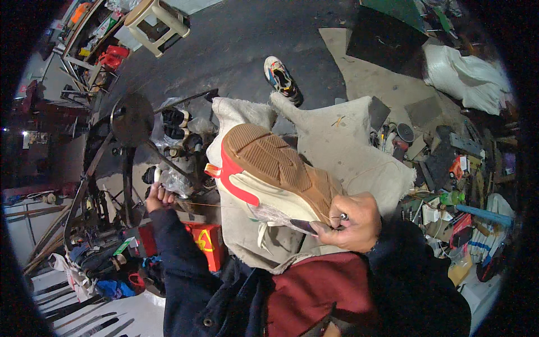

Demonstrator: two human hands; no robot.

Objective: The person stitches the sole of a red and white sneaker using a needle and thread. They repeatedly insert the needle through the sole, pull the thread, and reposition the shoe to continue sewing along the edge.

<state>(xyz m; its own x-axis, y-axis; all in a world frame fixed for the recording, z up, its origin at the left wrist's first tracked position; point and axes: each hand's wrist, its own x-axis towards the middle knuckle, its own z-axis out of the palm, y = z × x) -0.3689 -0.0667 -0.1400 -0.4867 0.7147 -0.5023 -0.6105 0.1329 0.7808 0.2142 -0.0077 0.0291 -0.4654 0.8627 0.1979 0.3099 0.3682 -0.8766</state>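
Observation:
A sneaker (281, 174) lies sole up across my lap, on a pale cloth (337, 135). Its sole is brown rubber; the upper is cream with a red heel, and a white lace hangs below. My right hand (351, 222) is closed at the toe end, around a small tool with a round metal end (343, 216); the rest of that tool is hidden by the fingers. Out to the left, my left hand (160, 197) is closed on a thin thread (196, 204), which runs taut toward the shoe.
A black metal machine with a wheel (132, 119) stands at left, above a red box (206, 244). Tools and scraps crowd the right, near a grinding disc (405, 132). Ahead are another sneaker (281, 78), a plastic stool (157, 25) and a white sack (466, 78).

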